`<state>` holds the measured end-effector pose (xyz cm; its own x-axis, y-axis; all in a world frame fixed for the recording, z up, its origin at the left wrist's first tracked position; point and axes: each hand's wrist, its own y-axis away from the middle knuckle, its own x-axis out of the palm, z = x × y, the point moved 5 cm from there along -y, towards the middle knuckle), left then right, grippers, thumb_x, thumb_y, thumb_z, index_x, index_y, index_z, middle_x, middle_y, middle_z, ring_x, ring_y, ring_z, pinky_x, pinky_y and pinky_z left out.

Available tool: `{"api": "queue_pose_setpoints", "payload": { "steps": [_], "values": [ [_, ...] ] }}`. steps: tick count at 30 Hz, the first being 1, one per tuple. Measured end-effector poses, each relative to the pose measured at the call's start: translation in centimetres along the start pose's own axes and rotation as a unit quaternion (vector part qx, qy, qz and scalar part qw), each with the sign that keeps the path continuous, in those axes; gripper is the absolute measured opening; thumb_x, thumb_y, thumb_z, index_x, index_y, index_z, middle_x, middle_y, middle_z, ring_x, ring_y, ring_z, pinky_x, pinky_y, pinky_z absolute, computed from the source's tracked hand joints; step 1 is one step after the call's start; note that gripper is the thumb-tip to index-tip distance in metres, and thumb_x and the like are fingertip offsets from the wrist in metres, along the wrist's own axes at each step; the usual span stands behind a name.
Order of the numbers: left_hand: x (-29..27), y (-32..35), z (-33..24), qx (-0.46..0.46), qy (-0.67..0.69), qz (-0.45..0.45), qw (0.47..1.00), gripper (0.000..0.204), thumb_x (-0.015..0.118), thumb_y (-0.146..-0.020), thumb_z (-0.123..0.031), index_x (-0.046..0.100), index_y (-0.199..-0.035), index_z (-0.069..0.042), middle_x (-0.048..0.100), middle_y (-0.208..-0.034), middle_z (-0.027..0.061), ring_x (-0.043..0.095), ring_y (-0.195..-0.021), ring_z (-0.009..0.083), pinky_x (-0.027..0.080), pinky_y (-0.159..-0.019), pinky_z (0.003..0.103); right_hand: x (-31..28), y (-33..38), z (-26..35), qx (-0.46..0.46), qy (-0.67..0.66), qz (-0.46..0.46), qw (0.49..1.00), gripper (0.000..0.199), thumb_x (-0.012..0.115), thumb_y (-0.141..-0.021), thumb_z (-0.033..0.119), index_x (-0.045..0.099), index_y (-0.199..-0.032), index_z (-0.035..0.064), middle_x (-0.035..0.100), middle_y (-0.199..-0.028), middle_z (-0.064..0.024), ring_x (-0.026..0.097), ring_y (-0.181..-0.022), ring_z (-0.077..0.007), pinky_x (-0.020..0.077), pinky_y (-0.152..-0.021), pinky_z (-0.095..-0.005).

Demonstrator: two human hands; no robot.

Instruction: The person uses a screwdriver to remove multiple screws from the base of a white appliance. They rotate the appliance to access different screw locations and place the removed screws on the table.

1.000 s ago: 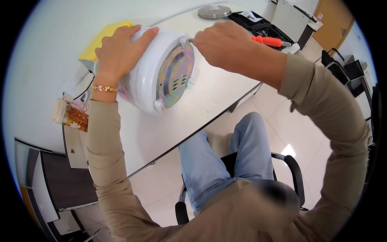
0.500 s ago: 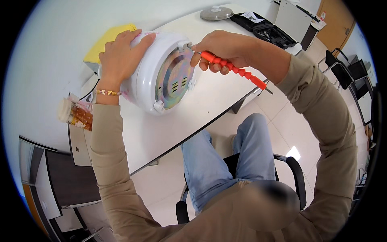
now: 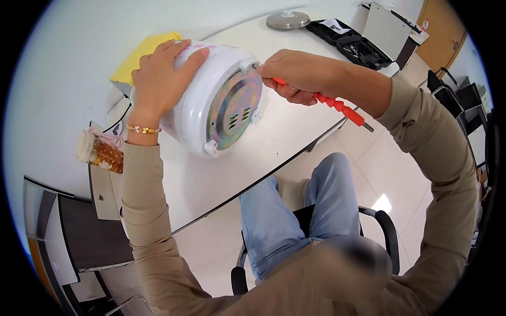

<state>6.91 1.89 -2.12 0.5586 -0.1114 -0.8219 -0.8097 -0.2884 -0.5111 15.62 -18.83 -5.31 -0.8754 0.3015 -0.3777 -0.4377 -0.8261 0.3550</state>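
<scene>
A white rice cooker (image 3: 195, 108) with pink flowers lies on its side, its round metal base plate (image 3: 224, 120) facing right. White feet stand around the plate's rim. My left hand (image 3: 163, 79) grips the upper left of the cooker body, with thumb and fingers curved over it. In my closed right hand (image 3: 295, 75) is a red flexible screwdriver shaft (image 3: 337, 105). The shaft's front tip meets the foot (image 3: 247, 65) at the top of the base; fingers partly cover it. Its back end, with a metal stub, points down and right.
A white table (image 3: 247, 160) carries the cooker. Behind it are a yellow box (image 3: 138, 66), a metal lid (image 3: 288, 20) and an open black tool case (image 3: 363, 51). A bottle with a brown patterned body (image 3: 105, 152) stands left of my forearm. Black chairs (image 3: 464, 97) stand at the right.
My right hand has turned on the red shaft and now covers more of its front part. My left hand keeps its hold on the cooker. The whole view has shifted slightly.
</scene>
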Motion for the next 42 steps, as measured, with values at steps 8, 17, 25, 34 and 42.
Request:
{"api": "queue_pose_setpoints", "payload": {
  "steps": [8,17,25,34,42],
  "values": [
    [-0.2,-0.2,-0.3,-0.017,-0.011,0.000,1.000,0.067,0.052,-0.080,-0.064,0.063,-0.122,-0.013,0.054,-0.133,0.0089,0.048,-0.119,0.0339,0.033,-0.102,0.047,1.6,1.6,3.3,-0.125,0.628,-0.244,0.728,0.014,0.056,-0.079,0.007,0.069,-0.083,0.0019,0.066,-0.075,-0.0172,0.066,-0.072,-0.0327,0.0535,-0.061,-0.0407],
    [-0.4,0.2,0.3,-0.003,-0.001,-0.007,1.000,0.061,0.054,-0.081,-0.059,0.063,-0.122,-0.014,0.053,-0.135,0.0096,0.047,-0.119,0.0339,0.032,-0.102,0.049,0.8,0.0,0.4,0.018,-0.071,-0.046,0.996,0.029,0.047,-0.095,0.021,0.059,-0.086,-0.0027,0.052,-0.063,-0.0064,0.042,-0.043,-0.0134,0.0349,-0.040,-0.0293],
    [-0.3,0.1,-0.3,0.022,0.009,-0.009,1.000,0.055,0.057,-0.082,-0.054,0.065,-0.120,-0.016,0.052,-0.136,0.0104,0.045,-0.122,0.0330,0.030,-0.101,0.049,1.3,0.0,-0.5,0.008,-0.284,0.132,0.950,0.045,0.037,-0.101,0.030,0.052,-0.115,-0.0108,0.050,-0.057,-0.0045,0.034,-0.037,-0.0079,0.0281,-0.034,-0.0218],
    [-0.3,0.2,-0.1,0.033,0.018,-0.015,0.999,0.054,0.057,-0.082,-0.053,0.065,-0.120,-0.016,0.052,-0.136,0.0113,0.046,-0.122,0.0324,0.029,-0.102,0.048,2.0,0.4,-0.8,0.027,-0.291,0.091,0.952,0.040,0.037,-0.101,0.032,0.057,-0.094,-0.0018,0.029,-0.050,0.0044,0.024,-0.037,-0.0060,0.0198,-0.037,-0.0222],
    [-0.1,0.2,0.2,0.041,0.015,-0.016,0.999,0.053,0.055,-0.084,-0.052,0.064,-0.122,-0.017,0.051,-0.137,0.0111,0.044,-0.124,0.0323,0.026,-0.104,0.048,2.4,0.5,-0.7,0.023,-0.367,0.079,0.926,0.037,0.035,-0.099,0.025,0.054,-0.099,-0.0065,0.038,-0.058,0.0002,0.027,-0.044,-0.0074,0.0207,-0.039,-0.0230]
  ]
}}
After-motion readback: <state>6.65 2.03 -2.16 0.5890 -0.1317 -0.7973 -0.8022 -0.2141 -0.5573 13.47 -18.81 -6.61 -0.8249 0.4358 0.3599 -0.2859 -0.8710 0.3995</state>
